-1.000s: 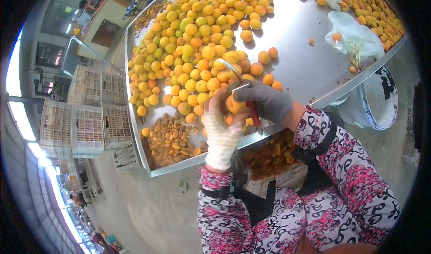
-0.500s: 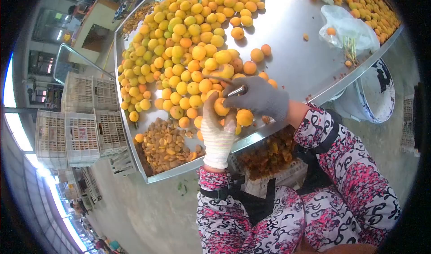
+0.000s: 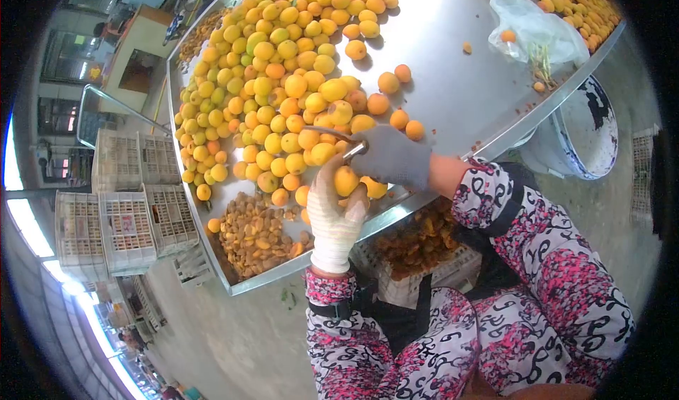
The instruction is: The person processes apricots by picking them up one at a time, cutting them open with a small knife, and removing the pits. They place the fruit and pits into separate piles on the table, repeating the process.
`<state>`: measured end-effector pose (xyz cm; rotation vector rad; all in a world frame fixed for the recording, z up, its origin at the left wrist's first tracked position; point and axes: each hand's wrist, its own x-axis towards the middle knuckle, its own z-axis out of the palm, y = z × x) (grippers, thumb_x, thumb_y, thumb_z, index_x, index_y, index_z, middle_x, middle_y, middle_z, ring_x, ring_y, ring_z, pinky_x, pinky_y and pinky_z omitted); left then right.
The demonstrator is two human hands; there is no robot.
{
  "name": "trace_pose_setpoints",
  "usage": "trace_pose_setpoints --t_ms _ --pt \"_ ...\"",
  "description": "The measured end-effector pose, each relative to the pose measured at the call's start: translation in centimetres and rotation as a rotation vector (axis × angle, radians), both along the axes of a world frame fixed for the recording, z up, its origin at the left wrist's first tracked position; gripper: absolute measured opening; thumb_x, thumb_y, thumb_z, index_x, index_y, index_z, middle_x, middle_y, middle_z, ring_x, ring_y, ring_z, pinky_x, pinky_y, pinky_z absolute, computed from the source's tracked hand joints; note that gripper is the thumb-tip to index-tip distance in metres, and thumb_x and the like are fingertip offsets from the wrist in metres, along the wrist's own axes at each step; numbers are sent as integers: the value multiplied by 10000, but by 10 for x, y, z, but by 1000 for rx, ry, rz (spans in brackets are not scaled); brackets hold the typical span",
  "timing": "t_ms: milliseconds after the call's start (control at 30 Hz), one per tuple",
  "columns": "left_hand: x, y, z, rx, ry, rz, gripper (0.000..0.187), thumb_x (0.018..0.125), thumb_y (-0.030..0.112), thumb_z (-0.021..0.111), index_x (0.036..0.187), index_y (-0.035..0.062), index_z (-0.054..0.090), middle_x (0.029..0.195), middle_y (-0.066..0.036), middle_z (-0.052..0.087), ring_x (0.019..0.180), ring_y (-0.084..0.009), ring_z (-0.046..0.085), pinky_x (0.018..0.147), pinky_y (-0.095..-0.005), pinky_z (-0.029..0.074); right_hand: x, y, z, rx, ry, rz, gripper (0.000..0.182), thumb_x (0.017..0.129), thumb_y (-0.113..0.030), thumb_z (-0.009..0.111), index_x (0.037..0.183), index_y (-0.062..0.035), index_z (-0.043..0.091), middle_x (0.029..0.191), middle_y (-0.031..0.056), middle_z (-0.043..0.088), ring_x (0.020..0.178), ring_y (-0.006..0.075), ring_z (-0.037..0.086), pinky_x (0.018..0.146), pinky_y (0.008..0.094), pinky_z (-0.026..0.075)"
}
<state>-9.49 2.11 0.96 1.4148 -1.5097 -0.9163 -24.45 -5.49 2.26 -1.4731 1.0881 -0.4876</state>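
My left hand [image 3: 332,219] pinches one apricot [image 3: 346,181] at the metal table [image 3: 453,60] edge. My right hand [image 3: 392,158], fingers closed round a knife [image 3: 338,135], sits just above-right; the blade points left across the fruit.

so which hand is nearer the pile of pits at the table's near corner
Left. The left hand in the white glove, holding an apricot, sits just right of the pit pile; the grey-gloved right hand with the knife is farther off.
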Motion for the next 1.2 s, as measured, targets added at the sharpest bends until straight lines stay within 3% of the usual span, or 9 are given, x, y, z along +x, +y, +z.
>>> trace_pose_setpoints --t_ms 200,367,433,533,567,667,733,967,1200 --pt "1 -6 0 -27 277 76 521 781 27 589 1263 34 391 1130 -73 460 1009 -158 482 906 -287 409 -4 -12 -7 -67 -123 -169 301 801 -264 608 928 9 613 750 72 620 655 101 565 557 247 448" --pt "3 -6 -3 58 431 19 490 830 126 575 1270 20 386 1164 -85 454 1034 -152 470 891 -276 408 -4 -5 1 -142 -64 54 279 832 -265 583 920 0 597 786 54 614 714 96 563 627 236 460" --pt "6 -9 3 153 593 -12 439 857 143 529 1253 -1 404 1196 -101 457 1012 -154 496 879 -275 416 2 -1 -6 -168 -157 -119 329 827 -315 537 899 -2 606 836 165 636 771 282 618 704 359 481" --pt "11 -11 11 303 841 -60 387 899 169 459 1227 -33 432 1245 -125 462 979 -156 536 861 -272 429 3 0 -6 -247 -136 -166 345 825 -325 541 914 2 602 823 153 642 766 271 626 705 360 482" --pt "15 -14 3 206 530 -82 375 888 158 486 1215 -20 440 1161 -113 521 963 -179 550 853 -277 441 6 1 -16 -242 -133 -168 345 825 -325 541 914 2 602 823 153 642 766 271 626 705 360 482" --pt "2 -13 -5 41 460 -5 360 880 151 496 1198 -10 449 1079 -98 558 945 -181 563 834 -270 447 18 0 -24 -458 -128 -234 357 808 -331 565 915 8 600 822 156 646 761 262 632 699 350 485" --pt "2 -17 4 249 814 53 371 872 147 495 1203 -8 433 1059 -99 557 940 -191 571 820 -270 452 17 -2 -11 -15 -254 -268 366 786 -337 598 916 5 598 826 154 645 763 265 630 689 350 484" --pt "6 -11 17 433 853 -55 421 863 142 470 1242 -27 402 1080 -103 537 831 -183 596 762 -297 465 13 -2 -11 -206 -173 -159 392 750 -345 633 930 1 600 827 166 639 764 281 625 692 352 481" --pt "12 -13 4 342 717 -62 480 843 155 527 1271 -19 398 1112 -104 530 942 -206 559 789 -290 459 8 -2 -4 -217 -210 -168 375 817 -346 573 973 -5 594 823 186 629 767 310 618 682 364 477"
